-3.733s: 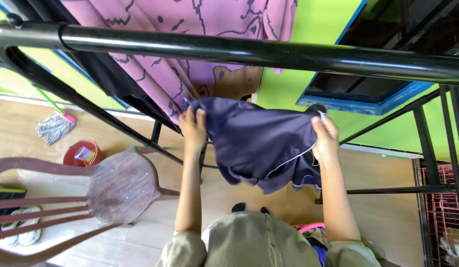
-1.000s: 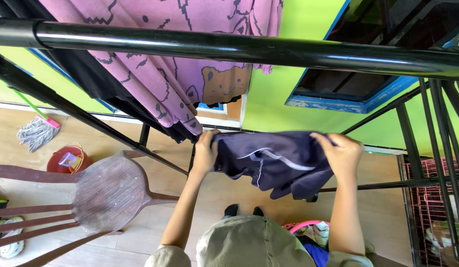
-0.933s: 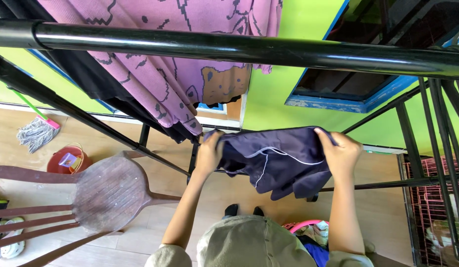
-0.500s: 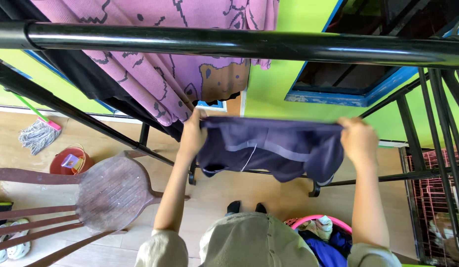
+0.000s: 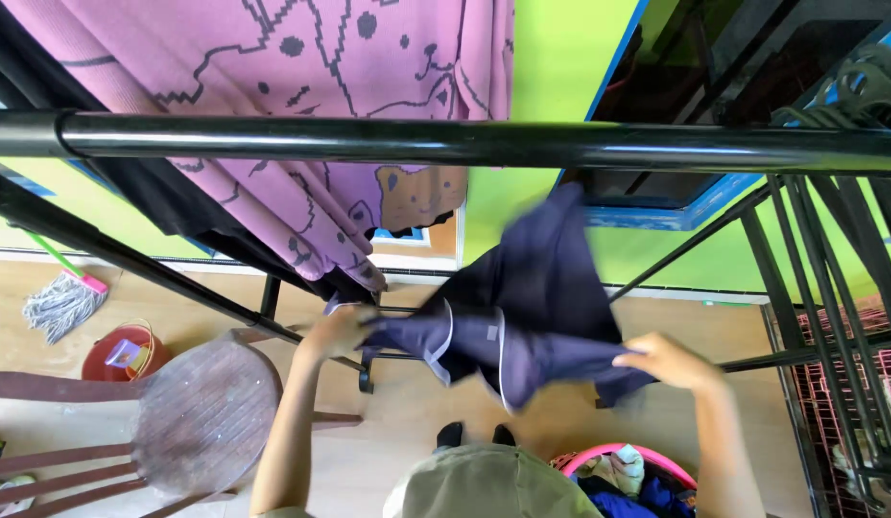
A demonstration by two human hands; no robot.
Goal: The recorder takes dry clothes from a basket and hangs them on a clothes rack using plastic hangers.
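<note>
Both hands have dropped lower than half a second ago, and the shorts (image 5: 522,307), then stretched flat between them, now billow up toward the rail (image 5: 464,144). Nearest, a pink basket (image 5: 623,451) of clothes sits by the feet. Left hand (image 5: 338,331) clamps one edge of the navy shorts; right hand (image 5: 668,362) clamps the other, fingers closed on cloth. Left stands a wooden chair (image 5: 205,417). Farther, a red bucket (image 5: 119,353) and mop (image 5: 57,302) lie by the wall. A pink blanket (image 5: 320,115) hangs over the rail.
</note>
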